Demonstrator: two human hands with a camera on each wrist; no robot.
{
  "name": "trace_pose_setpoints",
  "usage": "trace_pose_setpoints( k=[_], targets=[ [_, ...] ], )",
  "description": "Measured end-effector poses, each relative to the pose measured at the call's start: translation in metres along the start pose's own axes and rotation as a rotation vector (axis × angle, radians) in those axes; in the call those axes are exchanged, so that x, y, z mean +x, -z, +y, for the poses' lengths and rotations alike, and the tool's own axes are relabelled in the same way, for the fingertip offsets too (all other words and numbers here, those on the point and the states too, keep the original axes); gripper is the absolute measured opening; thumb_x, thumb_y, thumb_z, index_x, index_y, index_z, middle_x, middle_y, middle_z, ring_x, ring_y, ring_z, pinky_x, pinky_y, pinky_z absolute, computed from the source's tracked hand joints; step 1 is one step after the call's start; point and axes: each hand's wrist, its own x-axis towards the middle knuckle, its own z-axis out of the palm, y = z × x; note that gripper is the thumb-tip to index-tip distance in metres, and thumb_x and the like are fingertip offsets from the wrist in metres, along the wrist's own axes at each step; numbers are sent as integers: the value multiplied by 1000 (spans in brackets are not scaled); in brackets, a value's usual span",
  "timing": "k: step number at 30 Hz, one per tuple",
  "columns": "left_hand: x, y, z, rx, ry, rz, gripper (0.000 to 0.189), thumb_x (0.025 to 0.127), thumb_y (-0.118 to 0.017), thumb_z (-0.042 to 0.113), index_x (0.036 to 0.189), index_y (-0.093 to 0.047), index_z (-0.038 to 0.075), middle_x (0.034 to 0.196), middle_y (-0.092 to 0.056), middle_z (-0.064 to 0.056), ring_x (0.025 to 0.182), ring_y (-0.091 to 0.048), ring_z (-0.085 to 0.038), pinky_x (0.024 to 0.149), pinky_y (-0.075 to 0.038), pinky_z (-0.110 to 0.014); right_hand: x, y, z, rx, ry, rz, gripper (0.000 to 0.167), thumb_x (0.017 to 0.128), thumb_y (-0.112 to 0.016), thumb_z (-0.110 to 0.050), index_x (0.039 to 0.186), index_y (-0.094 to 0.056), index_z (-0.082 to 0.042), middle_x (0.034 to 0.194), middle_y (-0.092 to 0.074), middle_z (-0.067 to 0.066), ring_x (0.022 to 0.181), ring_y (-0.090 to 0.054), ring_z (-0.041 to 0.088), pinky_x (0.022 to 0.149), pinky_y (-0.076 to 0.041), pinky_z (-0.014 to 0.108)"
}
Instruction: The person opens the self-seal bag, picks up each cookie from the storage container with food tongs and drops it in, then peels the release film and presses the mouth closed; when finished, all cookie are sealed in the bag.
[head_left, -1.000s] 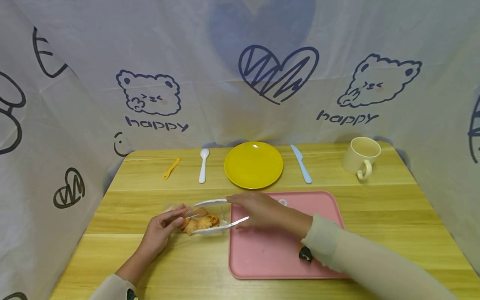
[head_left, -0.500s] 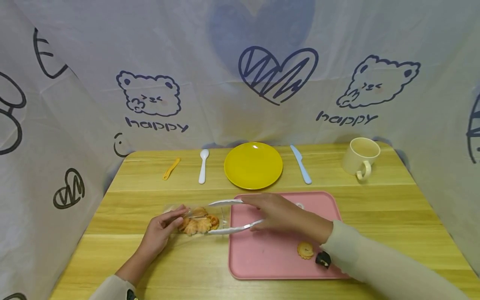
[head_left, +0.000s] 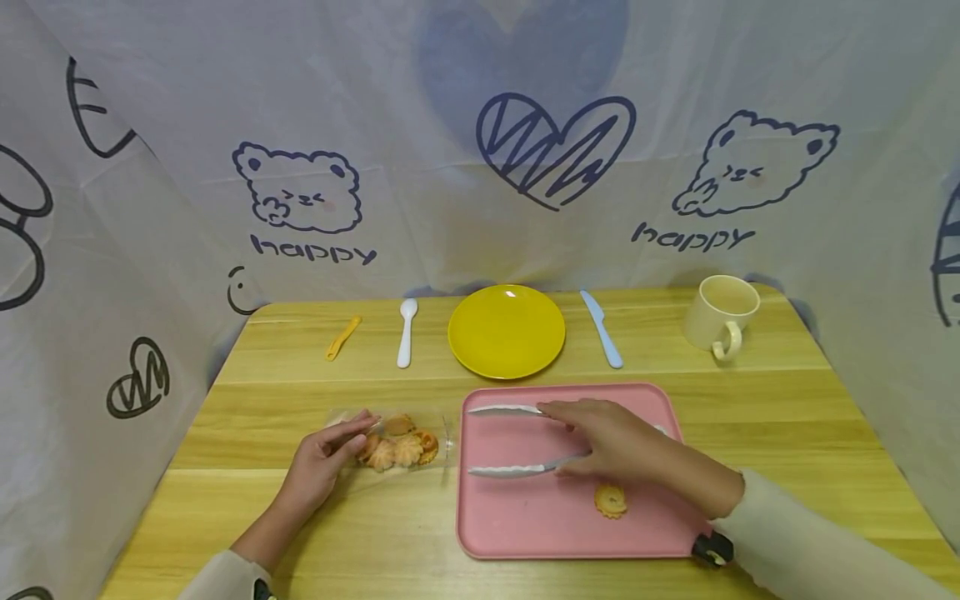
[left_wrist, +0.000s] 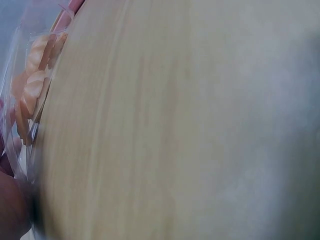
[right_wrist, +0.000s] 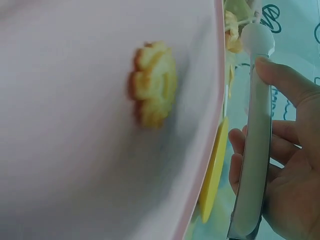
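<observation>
My left hand (head_left: 326,462) grips the left end of a clear plastic bag (head_left: 442,425) lying on the table. Several golden cookies (head_left: 405,450) show through the plastic, and the left wrist view catches them side-on. Over the pink tray (head_left: 525,529), my right hand (head_left: 626,446) holds a pair of tongs (head_left: 504,410) by thumb and fingers. The tongs' white tips point left and stand wide apart with nothing between them. One round cookie (head_left: 611,501) with a scalloped edge lies on the tray below the right hand, seen large in the right wrist view.
Along the back of the table are a small yellow utensil (head_left: 343,337), a white spoon (head_left: 406,333), a yellow plate (head_left: 507,332), a light blue knife (head_left: 602,329) and a cream mug (head_left: 722,315). A printed cloth (head_left: 450,208) hangs behind and at both sides.
My right hand has drawn the tongs rightward, out of the bag and over the tray. The cookie on the tray, mostly hidden before, is now uncovered. My left hand stays put.
</observation>
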Motion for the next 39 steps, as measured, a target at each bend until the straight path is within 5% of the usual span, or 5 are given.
trace_pose_setpoints(
  k=[24,33,39],
  targets=[
    [0,1,0,2,20,-6,34,104,-62,15,133,-67,-2,148,-53,-24,138,-47,2,109,-31,-4,-124,11,49,-104,-55,135,81,79,-86,-54,146,-60,-16,131,-69,0,112,-65,15,87,-59,35],
    [-1,1,1,13,37,-9,34,105,-62,17,135,-67,1,149,-54,-20,140,-46,-1,110,-24,-1,-149,15,63,-118,-110,81,78,82,-80,-60,145,-61,-19,131,-70,4,113,-66,15,84,-60,30],
    [0,1,1,27,45,-1,34,105,-62,18,134,-68,4,149,-56,-18,142,-46,-4,110,-24,-1,-155,17,68,-78,-133,53,76,83,-79,-60,143,-62,-18,124,-71,-1,100,-61,0,75,-57,24]
  ],
)
